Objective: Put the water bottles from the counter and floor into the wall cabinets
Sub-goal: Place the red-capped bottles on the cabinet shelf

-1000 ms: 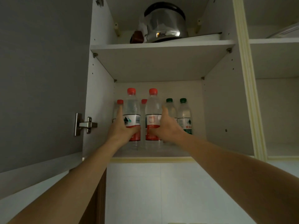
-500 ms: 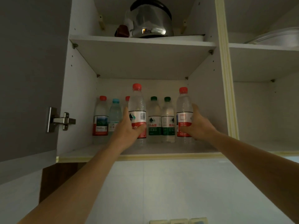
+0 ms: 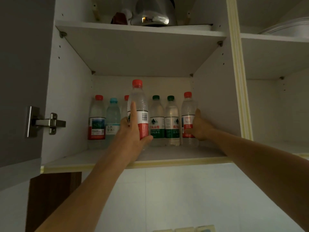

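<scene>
Both arms reach up into the open wall cabinet. My left hand (image 3: 132, 131) grips a red-capped water bottle (image 3: 139, 104) near the front of the lower shelf (image 3: 167, 154). My right hand (image 3: 199, 127) holds another red-capped bottle (image 3: 188, 111) at the right end of the back row, next to the cabinet's right wall. Behind them stand two green-capped bottles (image 3: 163, 121), a blue-capped bottle (image 3: 113, 118), a red-capped bottle (image 3: 97, 118) at the far left, and one more red cap partly hidden behind my left-hand bottle.
A steel kettle (image 3: 152, 15) and a small dark object (image 3: 119, 18) sit on the upper shelf. The grey cabinet door (image 3: 20, 81) hangs open at the left on its metal hinge (image 3: 45, 123). A neighbouring compartment (image 3: 275, 106) lies to the right, white tiled wall (image 3: 167, 198) below.
My right hand has carried its bottle from beside the left one to the right end of the back row. The left hand keeps its bottle at the front. My view has shifted.
</scene>
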### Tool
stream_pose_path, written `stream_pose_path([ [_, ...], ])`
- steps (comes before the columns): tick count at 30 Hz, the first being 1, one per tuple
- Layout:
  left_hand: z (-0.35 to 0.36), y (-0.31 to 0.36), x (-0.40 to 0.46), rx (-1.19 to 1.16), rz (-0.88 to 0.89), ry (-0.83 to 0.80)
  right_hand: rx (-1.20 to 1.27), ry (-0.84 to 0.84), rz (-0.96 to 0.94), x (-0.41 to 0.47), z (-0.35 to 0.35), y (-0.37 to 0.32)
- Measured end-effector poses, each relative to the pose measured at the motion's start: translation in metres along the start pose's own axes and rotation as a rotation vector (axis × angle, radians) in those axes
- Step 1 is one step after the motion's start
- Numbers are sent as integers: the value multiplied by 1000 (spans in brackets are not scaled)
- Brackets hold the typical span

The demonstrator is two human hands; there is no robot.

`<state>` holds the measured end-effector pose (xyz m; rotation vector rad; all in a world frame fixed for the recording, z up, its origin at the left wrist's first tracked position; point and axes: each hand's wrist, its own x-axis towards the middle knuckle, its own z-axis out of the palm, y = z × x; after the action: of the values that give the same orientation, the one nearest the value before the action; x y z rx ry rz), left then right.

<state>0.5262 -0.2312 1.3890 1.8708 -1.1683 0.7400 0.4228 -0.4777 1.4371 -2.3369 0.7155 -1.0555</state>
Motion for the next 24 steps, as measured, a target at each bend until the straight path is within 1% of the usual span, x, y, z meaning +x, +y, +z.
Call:
stream_pose_path([
  [2, 0, 0, 0, 13, 4, 8, -121, 15, -42, 3, 1, -3],
  [6, 1, 0, 0, 33, 6, 17, -410, 28, -228, 5, 1, -11],
  [7, 1, 0, 0, 32, 5, 16, -500, 5, -270, 8, -2, -11],
  [10, 0, 1, 0, 36, 7, 18, -882, -18, -352, 17, -10, -8],
  [11, 0, 1, 0, 34, 6, 16, -943, -16, -354, 17, -11, -6],
  [19, 0, 1, -2, 10, 15, 23, -1124, 82, -404, 24, -5, 3],
  [24, 2, 0, -1, 6, 20, 34, -1159, 120, -361, 32, 8, 1],
])
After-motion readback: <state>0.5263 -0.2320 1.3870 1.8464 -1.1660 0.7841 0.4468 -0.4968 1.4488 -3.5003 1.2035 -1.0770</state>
